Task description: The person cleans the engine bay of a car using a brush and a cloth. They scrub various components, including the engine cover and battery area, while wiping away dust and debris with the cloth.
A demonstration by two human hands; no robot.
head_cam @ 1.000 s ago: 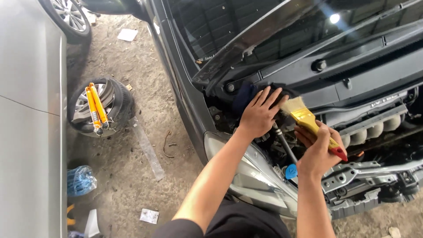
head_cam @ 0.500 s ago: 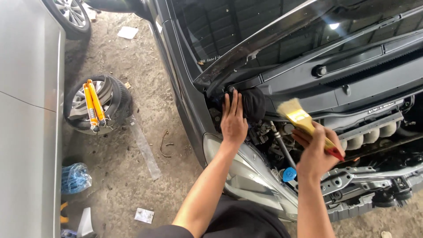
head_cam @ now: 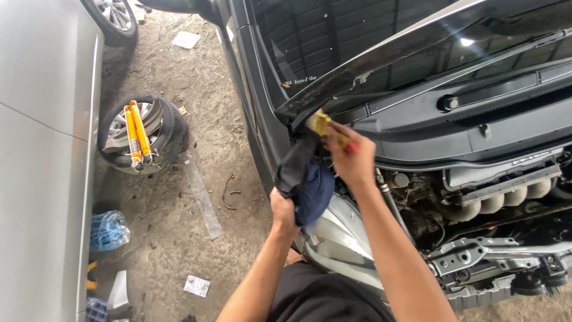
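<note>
The left hand (head_cam: 283, 210) is closed around a dark blue cloth (head_cam: 305, 179), gripping a bunched fold low down while the rest drapes limp over the fender edge, just above the headlight (head_cam: 333, 238). The cloth looks soft, light and floppy, so it probably handles best gathered in a fist, as here. The right hand (head_cam: 353, 160) is curled tight around the red handle of a paintbrush (head_cam: 325, 126), whose pale bristles point into the corner under the raised hood (head_cam: 381, 59); the brush seems light and stiff, with bristles that give, best held at the handle. That corner is cramped: the hood edge hangs close above, and hoses crowd beside the engine (head_cam: 500, 197). On the dirt floor (head_cam: 208, 149) lie a wheel (head_cam: 143, 134) carrying two yellow shock absorbers (head_cam: 136, 134), well apart from both hands, and a blue plastic bag (head_cam: 107, 231).
</note>
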